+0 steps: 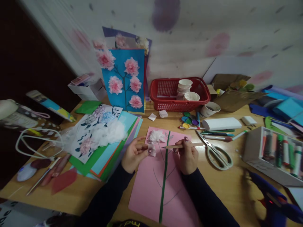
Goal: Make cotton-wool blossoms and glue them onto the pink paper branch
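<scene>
My right hand (188, 156) is closed around a wooden pencil (172, 146), which lies nearly level with its dark tip pointing left. Pinched between my left thumb and fingers is a small pale tissue paper piece (152, 152); my left hand (133, 155) is partly over the paper's left edge. Below both hands lies a pink sheet (144, 192) with a green stem line (164, 179) and thin pencilled branches. A fluffy white tissue flower (156, 136) sits at its upper left. A pencilled leaf outline shows near the stem's top.
Scissors (216, 154) lie right of the sheet, near a marker box (272, 164) and a blue glue gun (272, 198). Coloured papers with white fluff (111, 132) are at left. Behind stand a red basket (163, 105) with cups and a blue flower picture (121, 63).
</scene>
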Demonstrator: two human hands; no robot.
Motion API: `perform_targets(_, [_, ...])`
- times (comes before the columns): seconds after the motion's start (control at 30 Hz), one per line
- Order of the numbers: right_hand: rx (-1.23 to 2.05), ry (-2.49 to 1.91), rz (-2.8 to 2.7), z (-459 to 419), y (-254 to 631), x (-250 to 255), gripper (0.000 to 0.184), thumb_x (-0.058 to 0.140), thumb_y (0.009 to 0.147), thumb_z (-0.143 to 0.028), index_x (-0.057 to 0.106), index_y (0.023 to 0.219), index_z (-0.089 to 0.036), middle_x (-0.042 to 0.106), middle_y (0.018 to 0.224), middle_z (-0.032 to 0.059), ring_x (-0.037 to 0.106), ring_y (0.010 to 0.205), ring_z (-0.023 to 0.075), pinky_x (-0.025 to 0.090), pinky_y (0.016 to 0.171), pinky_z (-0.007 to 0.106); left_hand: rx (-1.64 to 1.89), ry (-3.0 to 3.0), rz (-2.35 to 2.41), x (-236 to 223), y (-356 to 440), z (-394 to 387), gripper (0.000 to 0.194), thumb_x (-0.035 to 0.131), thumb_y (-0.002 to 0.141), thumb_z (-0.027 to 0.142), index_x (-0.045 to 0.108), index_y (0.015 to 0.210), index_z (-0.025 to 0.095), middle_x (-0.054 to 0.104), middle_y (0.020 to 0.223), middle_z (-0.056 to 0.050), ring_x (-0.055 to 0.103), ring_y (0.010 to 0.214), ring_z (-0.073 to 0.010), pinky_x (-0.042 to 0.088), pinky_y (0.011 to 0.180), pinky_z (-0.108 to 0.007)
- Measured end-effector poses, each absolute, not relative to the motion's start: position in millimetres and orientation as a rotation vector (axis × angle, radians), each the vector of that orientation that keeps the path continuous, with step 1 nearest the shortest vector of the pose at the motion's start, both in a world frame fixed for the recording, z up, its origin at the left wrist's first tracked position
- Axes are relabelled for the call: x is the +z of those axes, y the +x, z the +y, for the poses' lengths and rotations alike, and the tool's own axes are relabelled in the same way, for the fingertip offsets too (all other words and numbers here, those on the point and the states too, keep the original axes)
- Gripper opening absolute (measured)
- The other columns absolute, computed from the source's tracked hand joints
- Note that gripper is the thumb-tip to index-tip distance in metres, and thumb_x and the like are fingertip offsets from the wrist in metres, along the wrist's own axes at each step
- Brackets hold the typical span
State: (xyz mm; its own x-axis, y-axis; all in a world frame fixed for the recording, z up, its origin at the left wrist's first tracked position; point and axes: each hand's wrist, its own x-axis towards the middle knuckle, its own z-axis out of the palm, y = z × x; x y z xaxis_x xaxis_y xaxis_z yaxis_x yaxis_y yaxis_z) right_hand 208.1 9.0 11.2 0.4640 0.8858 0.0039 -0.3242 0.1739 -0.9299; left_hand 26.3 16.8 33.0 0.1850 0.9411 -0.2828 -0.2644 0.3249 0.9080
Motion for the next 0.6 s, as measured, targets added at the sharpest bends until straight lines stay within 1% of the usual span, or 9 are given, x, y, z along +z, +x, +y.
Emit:
perform_targets(0.13, [0.976,-1.066,-0.705,7.0,207.6,11.3,0.039,0.057,0.083,-0.05,0.062,0.065,-0.015,0.054,0.047,-0.0012,0.05,0.044,0.0098,0.04,0.045,0.021,0.93,0.876,1.011,29.8,29.7,15.4,0.062,0.077,0.058,0.019,0.047,0.111,0.012,0.071,0.074,-0.003,0.066,0.07,-0.0136,0.048,0.07,-0.024])
perform_targets(0.27, [1.053,-1.064,-0.762,4.3,206.3,11.7,0.039,0.055,0.085,-0.049,0.063,0.068,-0.015,0.056,0.051,-0.0006,0.052,0.046,0.0098,0.042,0.047,0.022,0.883,0.894,1.043,32.4,30.6,15.3,0.066,0.078,0.057,0.02,0.046,0.114,0.013,0.069,0.071,0.0,0.067,0.069,-0.0145,0.048,0.068,-0.024])
perform_targets(0.37, [1.095,-1.038,-0.786,1.5,202.9,9.4,0.038,0.053,0.087,-0.047,0.063,0.07,-0.015,0.056,0.052,-0.0011,0.053,0.047,0.0098,0.043,0.048,0.022,0.862,0.88,1.056,31.9,30.9,15.2,0.068,0.079,0.055,0.021,0.046,0.113,0.012,0.069,0.071,-0.001,0.067,0.069,-0.0149,0.048,0.068,-0.024])
perform_targets(0.47, [1.106,-0.999,-0.781,-1.4,198.6,6.9,0.035,0.052,0.088,-0.045,0.063,0.071,-0.016,0.057,0.055,-0.0015,0.053,0.049,0.0093,0.044,0.049,0.022,0.877,0.847,1.054,29.6,30.6,15.1,0.068,0.079,0.053,0.02,0.047,0.112,0.011,0.069,0.074,-0.002,0.067,0.071,-0.0148,0.049,0.072,-0.025])
perform_targets(0.6, [1.108,-0.974,-0.784,-4.9,194.3,7.9,0.034,0.052,0.089,-0.043,0.064,0.072,-0.016,0.056,0.054,-0.0017,0.054,0.05,0.0096,0.044,0.05,0.022,0.884,0.829,1.033,27.1,30.7,14.5,0.065,0.079,0.054,0.019,0.048,0.111,0.012,0.07,0.075,-0.003,0.067,0.072,-0.0154,0.05,0.071,-0.027])
